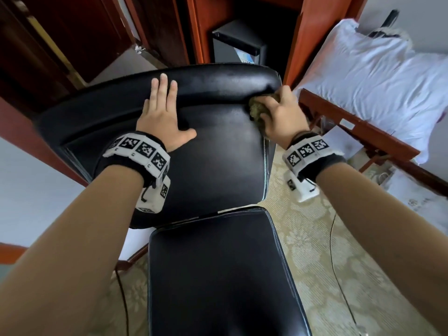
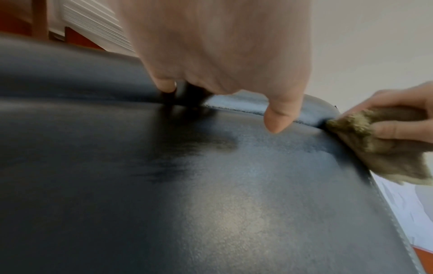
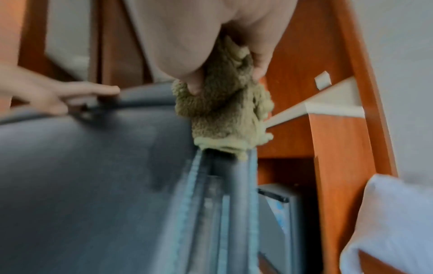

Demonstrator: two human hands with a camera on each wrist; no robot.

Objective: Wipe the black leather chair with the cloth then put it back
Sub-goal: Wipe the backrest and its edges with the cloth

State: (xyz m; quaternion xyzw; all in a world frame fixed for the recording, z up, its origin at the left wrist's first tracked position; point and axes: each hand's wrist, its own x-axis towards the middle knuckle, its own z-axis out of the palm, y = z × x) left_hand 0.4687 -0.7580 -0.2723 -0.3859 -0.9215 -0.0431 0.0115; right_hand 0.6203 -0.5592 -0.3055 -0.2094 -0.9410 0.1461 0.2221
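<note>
Red-brown wooden furniture (image 1: pixel 312 32) and a white pillow (image 1: pixel 378 69) are standing behind the black leather chair (image 1: pixel 213 154) you are leaning over. Your left hand (image 1: pixel 162 115) is lying flat on the backrest, fingers straight and reaching over its padded top edge. Your right hand (image 1: pixel 278 115) is gripping the bunched olive cloth (image 1: pixel 257 112), pressing it against the backrest's far right corner, just below the top roll.

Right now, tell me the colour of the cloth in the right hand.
Olive green, fuzzy cloth; the right wrist view shows it best.
</note>
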